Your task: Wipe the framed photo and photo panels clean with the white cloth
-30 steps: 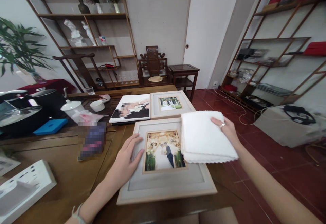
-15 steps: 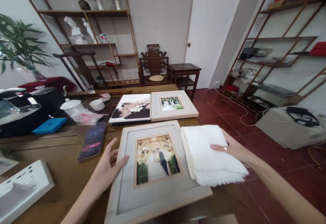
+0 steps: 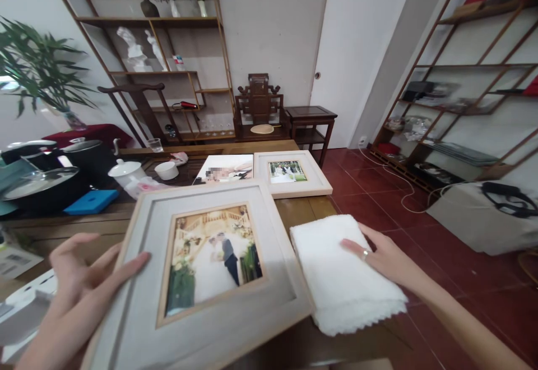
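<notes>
Standing beyond the picture frame (image 3: 210, 266) and brown table (image 3: 311, 208) — a carved chair (image 3: 259, 101).

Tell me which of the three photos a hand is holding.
The framed photo nearest the camera, gripped by the left hand; the other framed photo and frameless photo lie beyond, untouched.

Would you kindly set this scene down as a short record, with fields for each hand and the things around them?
Left hand: thumb over the front of the large picture frame at its left edge
Right hand: holding a folded white cloth; ring on one finger
Cloth position: beside the large frame's right edge; contact unclear
Photo in large frame: a couple, in white gown and dark suit
Behind it: smaller framed photo and a partly hidden photo panel
Table's left side: blue box, white lidded pot
</notes>
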`<state>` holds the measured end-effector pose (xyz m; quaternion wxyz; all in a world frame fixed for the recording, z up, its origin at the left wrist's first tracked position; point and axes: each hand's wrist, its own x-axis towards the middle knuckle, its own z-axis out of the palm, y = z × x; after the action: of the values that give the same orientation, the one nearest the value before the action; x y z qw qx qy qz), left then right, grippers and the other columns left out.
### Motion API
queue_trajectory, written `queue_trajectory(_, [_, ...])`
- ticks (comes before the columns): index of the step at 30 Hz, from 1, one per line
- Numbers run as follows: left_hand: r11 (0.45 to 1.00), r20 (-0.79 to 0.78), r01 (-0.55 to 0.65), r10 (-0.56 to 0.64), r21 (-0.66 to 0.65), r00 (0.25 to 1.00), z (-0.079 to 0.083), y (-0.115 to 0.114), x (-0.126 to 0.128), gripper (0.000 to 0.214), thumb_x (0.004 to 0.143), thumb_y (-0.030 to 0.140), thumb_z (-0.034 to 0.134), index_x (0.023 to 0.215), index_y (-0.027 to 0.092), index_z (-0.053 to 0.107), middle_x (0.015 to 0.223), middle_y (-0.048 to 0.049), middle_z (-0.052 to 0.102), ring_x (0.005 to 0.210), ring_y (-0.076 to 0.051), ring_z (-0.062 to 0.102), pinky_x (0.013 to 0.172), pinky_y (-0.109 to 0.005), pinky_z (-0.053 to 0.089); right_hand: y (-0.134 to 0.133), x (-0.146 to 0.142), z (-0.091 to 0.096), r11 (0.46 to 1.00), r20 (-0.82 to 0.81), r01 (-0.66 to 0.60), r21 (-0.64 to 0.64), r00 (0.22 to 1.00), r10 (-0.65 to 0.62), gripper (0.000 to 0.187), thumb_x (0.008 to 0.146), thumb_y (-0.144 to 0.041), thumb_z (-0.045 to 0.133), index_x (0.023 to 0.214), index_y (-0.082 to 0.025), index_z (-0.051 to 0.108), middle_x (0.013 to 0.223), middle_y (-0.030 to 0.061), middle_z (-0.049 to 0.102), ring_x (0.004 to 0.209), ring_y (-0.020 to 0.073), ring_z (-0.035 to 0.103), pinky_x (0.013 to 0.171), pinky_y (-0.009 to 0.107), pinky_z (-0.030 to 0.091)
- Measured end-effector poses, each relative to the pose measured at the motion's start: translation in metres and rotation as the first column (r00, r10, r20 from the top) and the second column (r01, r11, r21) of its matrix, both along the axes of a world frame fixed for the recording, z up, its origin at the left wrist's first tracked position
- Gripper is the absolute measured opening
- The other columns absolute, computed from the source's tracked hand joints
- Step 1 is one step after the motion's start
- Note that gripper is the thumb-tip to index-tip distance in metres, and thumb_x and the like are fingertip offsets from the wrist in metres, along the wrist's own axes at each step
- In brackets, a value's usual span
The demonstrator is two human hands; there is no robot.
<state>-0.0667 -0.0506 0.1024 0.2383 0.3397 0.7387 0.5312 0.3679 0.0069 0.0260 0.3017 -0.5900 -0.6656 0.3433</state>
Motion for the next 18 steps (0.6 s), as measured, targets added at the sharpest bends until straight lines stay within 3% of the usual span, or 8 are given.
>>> queue_trajectory(3, [0.999, 0.107, 0.029, -0.026, -0.029, 0.994, 0.012, 0.01, -0.007, 0.089, 0.045, 0.027, 0.08, 0.115, 0.046, 0.029, 0.072, 0.0159, 0.071, 0.054, -0.018, 0.067, 0.044, -0.028, 0.054, 0.006, -0.002, 0.015, 0.952, 0.003, 0.177, 0.251, 0.983, -0.183, 0.034, 0.078, -0.052, 0.055, 0.087, -0.021, 0.066, 0.118, 0.011, 0.06, 0.109, 0.033, 0.054, 0.091, 0.046, 0.043])
queue_trajectory(5, [0.998, 0.132, 0.059, -0.062, 0.027, 0.989, 0.017, 0.023, 0.0, 0.087, 0.053, 0.025, 0.078, 0.121, 0.043, 0.027, 0.074, 0.0143, 0.071, 0.049, -0.014, 0.065, 0.046, -0.027, 0.054, 0.009, -0.01, 0.032, 0.902, -0.205, 0.285, 0.324, 0.952, -0.227, 0.035, 0.081, -0.055, 0.051, 0.086, -0.022, 0.063, 0.119, 0.0108, 0.059, 0.109, 0.0303, 0.055, 0.089, 0.044, 0.045])
queue_trajectory(7, [0.991, 0.138, 0.12, -0.129, 0.065, 0.982, 0.021, 0.041, 0.014, 0.083, 0.06, 0.022, 0.075, 0.125, 0.037, 0.026, 0.077, 0.0118, 0.07, 0.046, -0.01, 0.062, 0.048, -0.026, 0.055, 0.013, -0.026, 0.051, 0.981, -0.456, 0.115, 0.153, 0.89, -0.033, 0.044, 0.086, -0.059, 0.037, 0.097, -0.023, 0.059, 0.11, 0.0102, 0.064, 0.1, 0.027, 0.061, 0.081, 0.043, 0.05])
queue_trajectory(9, [0.972, 0.125, 0.18, -0.199, 0.149, 0.972, 0.025, 0.064, 0.032, 0.079, 0.065, 0.019, 0.073, 0.127, 0.032, 0.026, 0.076, 0.0097, 0.068, 0.045, -0.009, 0.06, 0.05, -0.026, 0.055, 0.02, -0.046, 0.068, 0.982, -0.587, -0.184, -0.051, 0.801, 0.12, 0.054, 0.087, -0.062, 0.028, 0.109, -0.021, 0.056, 0.103, 0.0107, 0.067, 0.092, 0.0265, 0.065, 0.074, 0.043, 0.053])
queue_trajectory(11, [0.936, 0.139, 0.282, -0.314, 0.21, 0.939, 0.031, 0.093, 0.051, 0.077, 0.068, 0.017, 0.071, 0.129, 0.029, 0.025, 0.082, 0.0051, 0.069, 0.051, -0.011, 0.063, 0.054, -0.029, 0.056, 0.035, -0.063, 0.079, 0.973, -0.563, -0.191, -0.128, 0.822, 0.087, 0.049, 0.083, -0.057, 0.046, 0.114, -0.02, 0.054, 0.103, 0.0103, 0.067, 0.087, 0.026, 0.066, 0.07, 0.04, 0.055])
queue_trajectory(14, [0.903, 0.076, 0.385, -0.405, 0.192, 0.911, 0.04, 0.142, 0.073, 0.061, 0.069, 0.014, 0.068, 0.123, 0.02, 0.04, 0.098, -0.0051, 0.068, 0.068, -0.014, 0.068, 0.064, -0.029, 0.056, 0.075, -0.069, 0.085, 0.991, -0.385, 0.116, -0.067, 0.913, -0.133, 0.049, 0.069, -0.029, 0.072, 0.113, -0.019, 0.053, 0.108, 0.0081, 0.066, 0.087, 0.0236, 0.065, 0.069, 0.033, 0.056])
queue_trajectory(16, [0.823, -0.018, 0.565, -0.565, 0.061, 0.825, 0.044, 0.174, 0.086, 0.046, 0.067, 0.015, 0.071, 0.11, 0.014, 0.055, 0.101, -0.0089, 0.068, 0.079, -0.017, 0.068, 0.069, -0.028, 0.055, 0.108, -0.061, 0.086, 0.983, -0.323, 0.172, -0.063, 0.929, -0.183, 0.038, 0.077, -0.024, 0.065, 0.112, -0.016, 0.054, 0.109, 0.0084, 0.064, 0.089, 0.0212, 0.064, 0.072, 0.032, 0.054])
queue_trajectory(18, [0.791, -0.053, 0.612, -0.612, -0.012, 0.789, 0.043, 0.206, 0.098, 0.038, 0.062, 0.013, 0.076, 0.097, 0.01, 0.062, 0.093, -0.0092, 0.07, 0.078, -0.018, 0.068, 0.07, -0.029, 0.054, 0.14, -0.047, 0.086, 0.975, -0.228, 0.205, -0.081, 0.949, -0.219, 0.03, 0.086, -0.026, 0.057, 0.113, -0.014, 0.053, 0.109, 0.0086, 0.062, 0.089, 0.02, 0.062, 0.075, 0.035, 0.053])
